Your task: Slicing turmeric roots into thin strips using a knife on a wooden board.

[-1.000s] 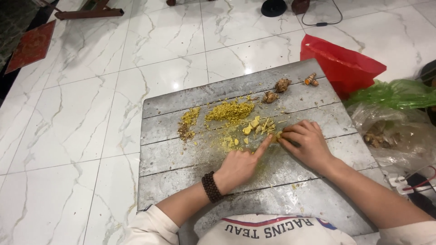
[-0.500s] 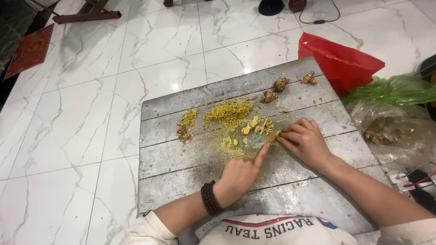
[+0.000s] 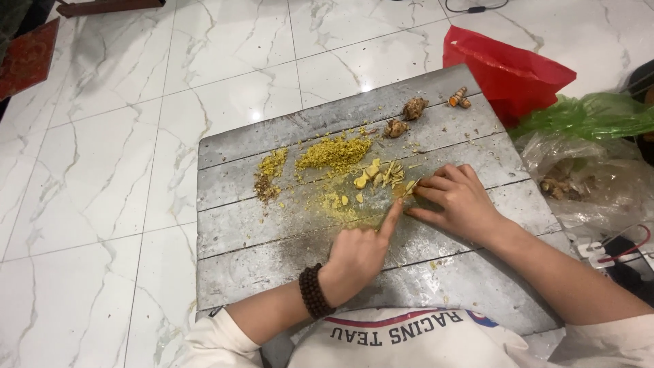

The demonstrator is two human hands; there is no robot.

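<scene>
Yellow root pieces [image 3: 381,176], thinly sliced

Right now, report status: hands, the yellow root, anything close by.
Left hand fisted, index finger out toward yellow root piece. Right hand pinning it on grey board. Chopped yellow pile just beyond; whole roots at far edge.

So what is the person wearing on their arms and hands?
Both hands are bare, with no gloves or rings that show. The left hand has a bracelet of dark round beads at the wrist. The right hand has nothing on its wrist. White sleeves begin near the elbows.
</scene>
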